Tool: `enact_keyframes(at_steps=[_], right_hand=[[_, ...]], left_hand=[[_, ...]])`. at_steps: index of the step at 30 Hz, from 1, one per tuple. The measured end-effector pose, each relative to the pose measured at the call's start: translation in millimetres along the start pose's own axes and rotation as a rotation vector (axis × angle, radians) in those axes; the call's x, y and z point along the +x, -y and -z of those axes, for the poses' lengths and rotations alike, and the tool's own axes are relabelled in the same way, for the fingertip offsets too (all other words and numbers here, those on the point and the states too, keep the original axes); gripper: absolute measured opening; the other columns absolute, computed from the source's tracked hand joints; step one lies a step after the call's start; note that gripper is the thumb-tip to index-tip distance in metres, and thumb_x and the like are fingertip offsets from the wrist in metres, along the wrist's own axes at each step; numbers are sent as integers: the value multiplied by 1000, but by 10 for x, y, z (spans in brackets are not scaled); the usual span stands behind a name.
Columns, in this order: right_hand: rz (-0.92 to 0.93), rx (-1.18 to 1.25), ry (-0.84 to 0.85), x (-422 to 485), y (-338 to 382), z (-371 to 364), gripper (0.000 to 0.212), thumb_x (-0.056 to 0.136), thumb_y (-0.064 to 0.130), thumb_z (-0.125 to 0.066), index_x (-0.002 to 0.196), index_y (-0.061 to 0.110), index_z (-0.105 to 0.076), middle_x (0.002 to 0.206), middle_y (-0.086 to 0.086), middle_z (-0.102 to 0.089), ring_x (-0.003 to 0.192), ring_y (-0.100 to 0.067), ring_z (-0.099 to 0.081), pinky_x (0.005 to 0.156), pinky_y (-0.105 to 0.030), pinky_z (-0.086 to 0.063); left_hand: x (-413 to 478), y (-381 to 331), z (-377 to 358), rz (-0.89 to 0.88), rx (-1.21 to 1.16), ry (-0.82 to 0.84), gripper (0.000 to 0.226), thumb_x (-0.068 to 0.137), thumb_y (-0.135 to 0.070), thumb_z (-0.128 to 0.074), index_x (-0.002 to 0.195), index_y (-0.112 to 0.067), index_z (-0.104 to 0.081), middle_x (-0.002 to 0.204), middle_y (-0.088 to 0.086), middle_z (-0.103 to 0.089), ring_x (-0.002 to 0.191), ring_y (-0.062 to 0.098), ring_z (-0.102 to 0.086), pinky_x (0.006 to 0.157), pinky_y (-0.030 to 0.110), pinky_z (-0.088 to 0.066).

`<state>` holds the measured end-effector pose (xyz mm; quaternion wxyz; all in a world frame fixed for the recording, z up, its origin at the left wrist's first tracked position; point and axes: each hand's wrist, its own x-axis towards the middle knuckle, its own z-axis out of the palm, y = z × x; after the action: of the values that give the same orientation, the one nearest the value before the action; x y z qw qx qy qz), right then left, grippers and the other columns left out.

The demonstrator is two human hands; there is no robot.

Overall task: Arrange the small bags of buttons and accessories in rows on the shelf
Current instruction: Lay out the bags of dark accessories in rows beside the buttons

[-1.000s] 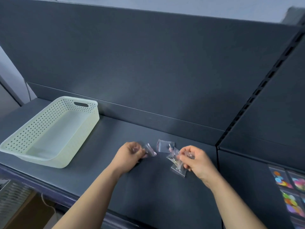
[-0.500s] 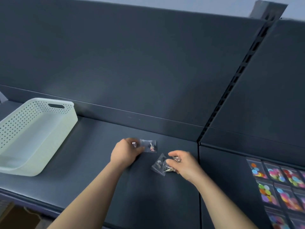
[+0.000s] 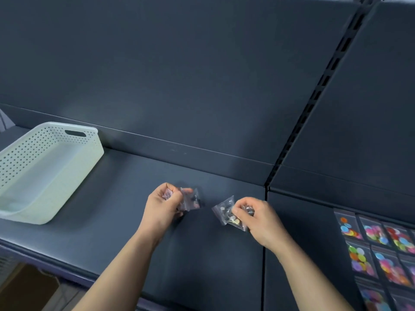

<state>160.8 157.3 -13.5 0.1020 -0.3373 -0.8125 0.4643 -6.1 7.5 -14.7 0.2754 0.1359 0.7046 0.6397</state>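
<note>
dark shelf (image 3: 112,221): left hand (image 3: 160,208) and right hand (image 3: 261,217) each pinch clear bags, count unclear.

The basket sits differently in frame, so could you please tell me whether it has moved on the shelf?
No. The basket still has its far corner by the back ledge, equally far from the slotted upright; only the camera turned.

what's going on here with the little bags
A person is sorting small clear bags of buttons at a dark shelf. The left hand grips a couple of bags, and the right hand pinches another small bunch, both just over the shelf surface. Neither bunch is laid down yet. A pale perforated basket sits to the left, and rows of colourful button bags already lie on the next shelf section to the right.
</note>
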Motion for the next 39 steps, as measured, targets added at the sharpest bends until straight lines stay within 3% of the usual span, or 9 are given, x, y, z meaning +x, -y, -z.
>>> enact_keyframes(at_steps=[6, 12, 18, 22, 26, 30, 34, 36, 39], right_hand=[[33, 4, -261, -493, 80, 382, 14, 89, 28, -62, 76, 28, -64, 58, 12, -61, 43, -4, -42, 45, -15, -33], [-108, 18, -615, -1388, -36, 529, 11, 90, 28, -61, 79, 27, -63, 59, 18, -61, 42, -4, -46, 45, -15, -36], [-251, 142, -931, -2362, -398, 633, 9, 88, 21, -65, 80, 23, -65, 58, 9, -64, 45, -4, -54, 53, -20, -43], [-299, 154, -1096, -2959, -651, 765, 11, 89, 19, -65, 78, 19, -65, 53, 4, -60, 46, -6, -51, 51, -19, -41], [-360, 194, -1239, -3512, -965, 964, 12, 88, 17, -66, 76, 21, -66, 56, 6, -59, 53, -7, -52, 55, -22, -43], [-379, 170, -1296, -3990, -1238, 1325, 15, 88, 16, -66, 73, 18, -65, 60, -7, -60, 53, -11, -50, 52, -20, -40], [-387, 179, -1272, -4443, -1585, 1883, 15, 88, 17, -66, 74, 18, -65, 58, -3, -57, 51, -9, -47, 49, -15, -39], [-386, 187, -1245, -4678, -1768, 2179, 15, 88, 19, -66, 74, 20, -65, 58, -2, -55, 52, -10, -46, 51, -19, -40], [-363, 183, -1204, -4998, -2029, 2623, 14, 88, 21, -66, 74, 21, -66, 60, -12, -55, 53, -11, -45, 53, -20, -40]], left_hand=[[-226, -152, -247, -18, 17, 140, 14, 89, -1, -50, 79, -10, -49, 77, 2, -73, 65, 15, -61, 58, 26, -47], [-582, -199, -543, -56, 62, 337, 13, 93, -11, -54, 83, -2, -54, 78, -3, -74, 72, 13, -63, 66, 33, -51], [-1162, -125, -1034, -16, 69, 590, 18, 90, -8, -53, 73, -8, -53, 85, 15, -70, 74, 22, -60, 65, 34, -50], [-1615, -128, -1497, -14, 81, 753, 19, 92, -6, -53, 72, -6, -54, 70, 1, -70, 59, 13, -55, 60, 31, -46], [-2034, -59, -2056, -24, 101, 868, 16, 93, -10, -55, 80, -1, -57, 65, 6, -60, 60, 17, -52, 58, 31, -47], [-2520, 0, -2702, -20, 117, 975, 23, 92, -16, -57, 89, 7, -58, 61, 0, -61, 56, 15, -58, 56, 31, -52], [-3072, 45, -3406, 12, 105, 984, 24, 90, -21, -59, 93, 2, -59, 83, 13, -69, 73, 26, -65, 72, 42, -54], [-3346, 87, -3765, 22, 85, 1010, 18, 91, -20, -57, 90, -2, -59, 83, 13, -70, 72, 24, -63, 65, 35, -51], [-3725, 133, -4277, 15, 76, 1043, 16, 93, -17, -54, 80, -8, -58, 79, 8, -72, 73, 19, -66, 71, 33, -49]])
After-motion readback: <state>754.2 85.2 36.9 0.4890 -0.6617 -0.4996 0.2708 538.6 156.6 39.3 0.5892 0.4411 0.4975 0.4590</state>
